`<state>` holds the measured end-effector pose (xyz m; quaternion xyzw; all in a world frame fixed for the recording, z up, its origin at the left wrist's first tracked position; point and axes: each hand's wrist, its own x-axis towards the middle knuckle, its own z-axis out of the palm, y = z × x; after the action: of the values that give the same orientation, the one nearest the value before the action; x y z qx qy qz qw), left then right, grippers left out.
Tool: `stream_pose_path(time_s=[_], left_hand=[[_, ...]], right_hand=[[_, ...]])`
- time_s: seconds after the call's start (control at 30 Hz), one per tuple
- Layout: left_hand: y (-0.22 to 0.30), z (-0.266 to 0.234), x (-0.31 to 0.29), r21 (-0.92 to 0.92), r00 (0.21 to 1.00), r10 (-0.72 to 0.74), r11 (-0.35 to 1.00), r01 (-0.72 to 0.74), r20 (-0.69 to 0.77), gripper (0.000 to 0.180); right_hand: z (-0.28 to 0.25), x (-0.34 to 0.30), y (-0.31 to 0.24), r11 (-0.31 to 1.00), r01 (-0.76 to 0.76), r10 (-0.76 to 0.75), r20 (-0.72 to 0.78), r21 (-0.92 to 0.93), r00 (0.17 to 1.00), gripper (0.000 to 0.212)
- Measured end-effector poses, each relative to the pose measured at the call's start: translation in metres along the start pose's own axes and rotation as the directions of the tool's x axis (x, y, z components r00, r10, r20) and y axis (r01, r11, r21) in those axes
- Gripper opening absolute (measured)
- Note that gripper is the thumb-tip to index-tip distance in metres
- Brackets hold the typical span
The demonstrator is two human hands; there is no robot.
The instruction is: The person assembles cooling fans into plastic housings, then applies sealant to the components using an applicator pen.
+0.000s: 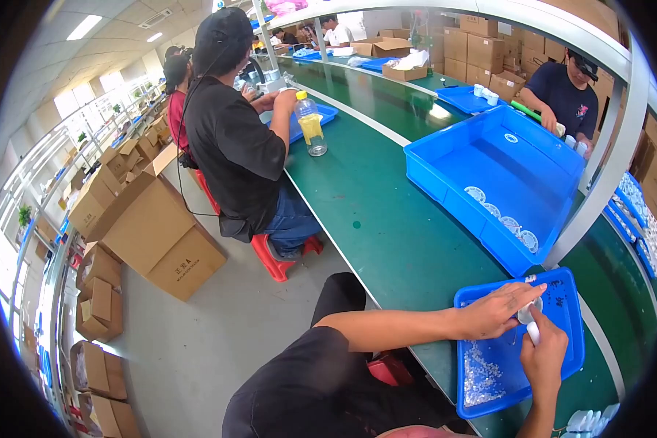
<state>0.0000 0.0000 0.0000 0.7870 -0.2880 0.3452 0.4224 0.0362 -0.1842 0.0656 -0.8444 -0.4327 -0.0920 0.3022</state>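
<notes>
Over a shallow blue tray (581, 350), both hands meet at a small white round plastic part (531, 311). My left hand (498, 312) reaches in from the left, with its fingers closed over the upper edge of that part. From below, my right hand (547, 349) grips a white rounded piece (533, 333) that touches or joins the round part; which, I cannot tell. Many tiny whitish pieces (482, 376) lie heaped in the tray's near left side. My fingers partly hide where the white parts meet.
A large blue bin (452, 186) with several white discs stands beyond the tray on the green bench (358, 197). A clear bottle (311, 128) is near a seated co-worker (233, 139). Another person (569, 95) works across the bench. A metal post (613, 160) rises beside the bin.
</notes>
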Motion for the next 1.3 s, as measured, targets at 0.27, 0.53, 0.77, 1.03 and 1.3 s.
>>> stream_pose_path(time_s=[0.27, 0.53, 0.77, 1.03, 1.3], left_hand=[[0.01, 0.006, -0.003, 0.0, 1.0, -0.02, 1.0, 0.02, -0.009, 0.086], [0.002, -0.015, 0.008, 0.142, 0.996, 0.0, 0.99, 0.012, -0.084, 0.074], [-0.003, -0.006, 0.016, 0.14, 0.997, 0.046, 0.989, -0.037, -0.06, 0.084], [-0.005, -0.022, 0.012, 0.033, 0.951, -0.099, 0.993, 0.113, -0.293, 0.094], [-0.086, -0.133, 0.086, -0.718, 0.583, -0.736, 0.607, 0.341, -0.345, 0.044]], right_hand=[[-0.006, -0.013, -0.003, 0.998, 0.041, -0.03, 0.183, -0.053, 0.983, 0.042], [0.001, 0.011, -0.019, 0.998, 0.03, -0.029, -0.024, 0.048, 0.999, 0.036], [-0.006, 0.009, -0.006, 1.0, 0.003, -0.005, 0.074, 0.023, 0.997, 0.031], [-0.062, 0.003, 0.022, 0.973, -0.172, 0.184, -0.066, 0.155, 0.981, 0.026], [-0.176, -0.121, 0.264, 0.011, -0.973, 0.775, -0.613, -0.232, 0.155, 0.045]])
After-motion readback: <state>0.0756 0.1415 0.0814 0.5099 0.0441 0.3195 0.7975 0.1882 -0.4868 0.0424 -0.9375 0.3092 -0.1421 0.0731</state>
